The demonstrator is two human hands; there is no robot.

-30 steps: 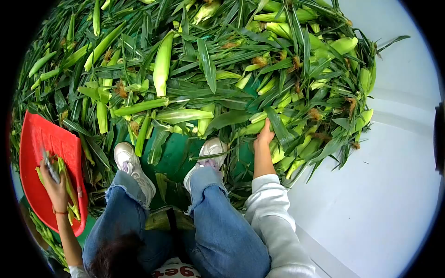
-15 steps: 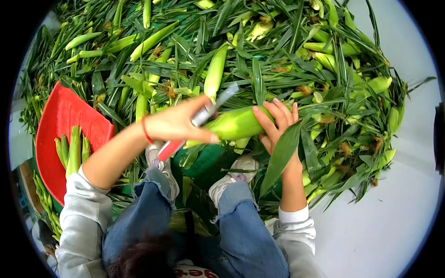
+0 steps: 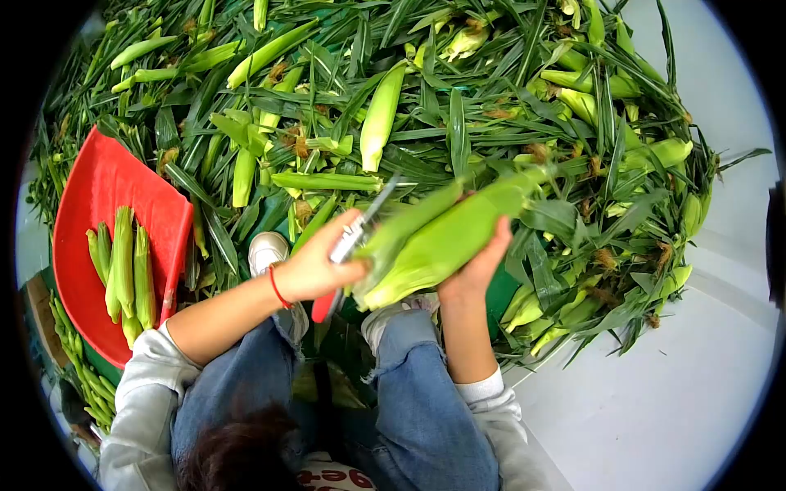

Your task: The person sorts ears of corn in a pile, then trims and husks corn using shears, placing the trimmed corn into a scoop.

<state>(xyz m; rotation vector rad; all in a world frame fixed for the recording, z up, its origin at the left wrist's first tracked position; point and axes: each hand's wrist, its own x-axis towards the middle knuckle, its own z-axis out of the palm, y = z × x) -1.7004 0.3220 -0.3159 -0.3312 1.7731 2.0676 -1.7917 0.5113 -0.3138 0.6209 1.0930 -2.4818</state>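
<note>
My left hand (image 3: 315, 262), with a red cord on its wrist, is closed round a utility knife (image 3: 350, 239) with a silver body and a red end. Its blade points up and right, and the thumb is against the lower end of a green ear of corn (image 3: 450, 245). From below, my right hand (image 3: 481, 262) grips this ear, its fingers mostly hidden behind it. A strip of husk (image 3: 413, 217) stands apart along the ear's upper side, blurred by motion. Loose leaves (image 3: 557, 214) trail from the far end.
A red scoop-like dustpan (image 3: 86, 237) at left holds several trimmed ears (image 3: 123, 262). Ahead spreads a heap of corn ears and leaves (image 3: 409, 123). My shoes (image 3: 266, 250) are below my hands. A pale wall or sheet (image 3: 655, 393) lies at right.
The ear has come nearer my body and tilted, its far end up. A strip of husk now stands off it. My right hand has moved left and underneath; my left hand has moved slightly down.
</note>
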